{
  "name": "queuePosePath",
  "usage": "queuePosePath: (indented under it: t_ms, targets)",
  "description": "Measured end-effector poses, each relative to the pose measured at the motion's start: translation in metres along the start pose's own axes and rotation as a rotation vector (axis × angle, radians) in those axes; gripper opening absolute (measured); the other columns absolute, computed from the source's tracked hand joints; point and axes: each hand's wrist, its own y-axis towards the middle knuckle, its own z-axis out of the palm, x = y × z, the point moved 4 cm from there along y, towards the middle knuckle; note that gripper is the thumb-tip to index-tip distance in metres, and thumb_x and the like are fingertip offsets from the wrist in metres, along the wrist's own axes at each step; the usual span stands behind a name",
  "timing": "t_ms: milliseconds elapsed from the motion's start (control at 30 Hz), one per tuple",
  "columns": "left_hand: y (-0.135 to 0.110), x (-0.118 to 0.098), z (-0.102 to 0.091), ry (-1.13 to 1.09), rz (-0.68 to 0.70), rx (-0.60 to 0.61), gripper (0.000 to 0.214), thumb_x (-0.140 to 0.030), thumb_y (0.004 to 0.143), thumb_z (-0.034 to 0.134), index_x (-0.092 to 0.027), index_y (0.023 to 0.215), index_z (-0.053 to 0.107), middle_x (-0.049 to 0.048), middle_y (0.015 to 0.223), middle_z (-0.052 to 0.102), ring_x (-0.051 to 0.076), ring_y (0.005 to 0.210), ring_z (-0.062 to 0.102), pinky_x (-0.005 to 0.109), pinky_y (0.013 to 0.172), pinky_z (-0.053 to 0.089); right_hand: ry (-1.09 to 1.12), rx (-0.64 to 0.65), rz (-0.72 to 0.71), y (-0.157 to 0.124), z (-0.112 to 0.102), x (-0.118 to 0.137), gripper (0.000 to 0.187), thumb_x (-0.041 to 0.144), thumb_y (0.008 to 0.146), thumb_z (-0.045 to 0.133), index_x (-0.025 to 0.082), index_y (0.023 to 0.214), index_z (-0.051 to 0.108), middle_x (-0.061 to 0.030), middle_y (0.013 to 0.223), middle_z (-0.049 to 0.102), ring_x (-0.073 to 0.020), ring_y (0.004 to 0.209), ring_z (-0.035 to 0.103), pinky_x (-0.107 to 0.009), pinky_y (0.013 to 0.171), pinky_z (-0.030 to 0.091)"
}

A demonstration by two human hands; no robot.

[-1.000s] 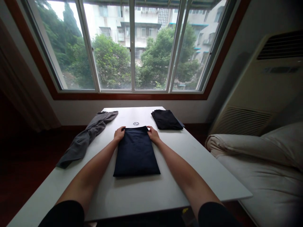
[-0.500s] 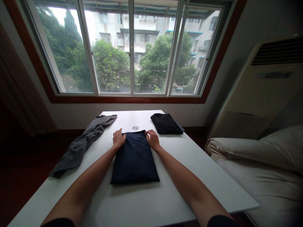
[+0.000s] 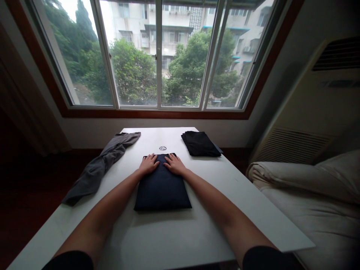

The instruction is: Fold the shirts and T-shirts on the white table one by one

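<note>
A dark navy folded garment (image 3: 163,191) lies flat in a neat rectangle on the white table (image 3: 157,240). My left hand (image 3: 149,164) rests palm down on its far left part, fingers spread. On the far right part lies my right hand (image 3: 174,164), also flat with fingers apart. Both hands touch the cloth without gripping it. Whether it is a shirt or trousers I cannot tell from the folded shape.
A grey garment (image 3: 102,167) lies lengthwise along the table's left edge. Folded black clothing (image 3: 200,143) sits at the far right. A round dark emblem (image 3: 162,148) marks the tabletop beyond my hands. To the right stand a pale sofa (image 3: 306,187) and an air conditioner (image 3: 317,105).
Both hands have moved inward from the garment's far corners onto its top and flattened out. The camera view has shifted slightly.
</note>
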Motion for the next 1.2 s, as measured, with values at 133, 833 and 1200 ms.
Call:
queuePosePath:
  t_ms: [133, 833, 1200]
  targets:
    - [-0.007, -0.002, -0.004, -0.012, -0.027, -0.101, 0.065, -0.055, 0.106, 0.035, -0.021, 0.161, 0.037, 0.0137, 0.170, 0.031, 0.033, 0.157, 0.024, 0.054, 0.125, 0.017, 0.003, -0.017, 0.064, 0.007, -0.002, -0.009, 0.074, 0.068, 0.105, 0.029, 0.024, 0.166, 0.032, -0.0095, 0.174, 0.018, -0.0288, 0.160, 0.012, -0.048, 0.127, 0.012]
    - [-0.104, -0.057, -0.035, -0.108, 0.367, 0.171, 0.067, -0.065, 0.103, 0.045, -0.032, 0.161, 0.041, 0.0057, 0.171, 0.031, 0.034, 0.159, 0.020, 0.058, 0.128, 0.014, -0.045, -0.028, 0.113, 0.014, -0.016, -0.031, 0.068, 0.058, 0.107, 0.034, 0.020, 0.163, 0.036, -0.0134, 0.171, 0.024, -0.0293, 0.159, 0.017, -0.050, 0.127, 0.013]
    - [-0.128, -0.030, -0.043, -0.085, 0.361, 0.159, 0.063, -0.063, 0.106, 0.038, -0.033, 0.162, 0.040, 0.0051, 0.172, 0.028, 0.032, 0.159, 0.022, 0.054, 0.128, 0.017, 0.133, -0.233, -0.119, -0.073, -0.048, 0.013, 0.042, 0.040, 0.103, 0.053, 0.022, 0.137, 0.068, -0.0116, 0.142, 0.063, -0.0261, 0.130, 0.058, -0.038, 0.112, 0.042]
